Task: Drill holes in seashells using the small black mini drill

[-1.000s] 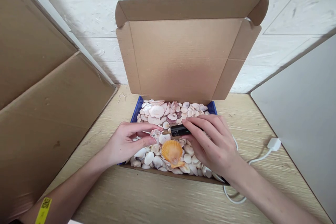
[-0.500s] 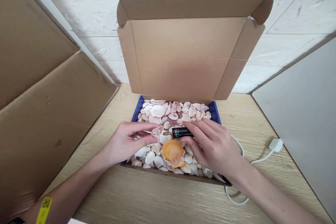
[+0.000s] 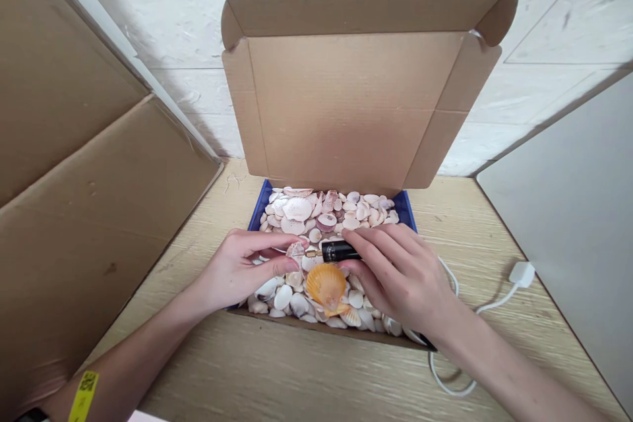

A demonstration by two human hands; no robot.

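Observation:
Between the thumb and fingers of my left hand (image 3: 242, 267) is a small pinkish-white seashell (image 3: 295, 250). My right hand (image 3: 400, 270) grips a black pen-shaped mini drill (image 3: 341, 250) with a brass-coloured chuck, lying nearly level and pointing left. Its thin bit reaches the held shell; whether it has gone through cannot be made out. Both hands hover over an open box (image 3: 260, 211) with blue sides. Many pale seashells (image 3: 297, 210) fill it, and a large orange scallop shell (image 3: 326, 285) lies just below the drill.
The box's cardboard lid (image 3: 346, 105) stands raised at the back, near a white brick wall (image 3: 188, 26). On the right, a white cable (image 3: 487, 306) with a plug runs over the wooden table (image 3: 277, 369). A cardboard panel (image 3: 99, 211) rises on the left, a grey panel (image 3: 568, 211) on the right.
The drill has shifted slightly left, its chuck closer to the held shell. The small lights on its body no longer show. The white cable has moved slightly. My left hand stays nearly still.

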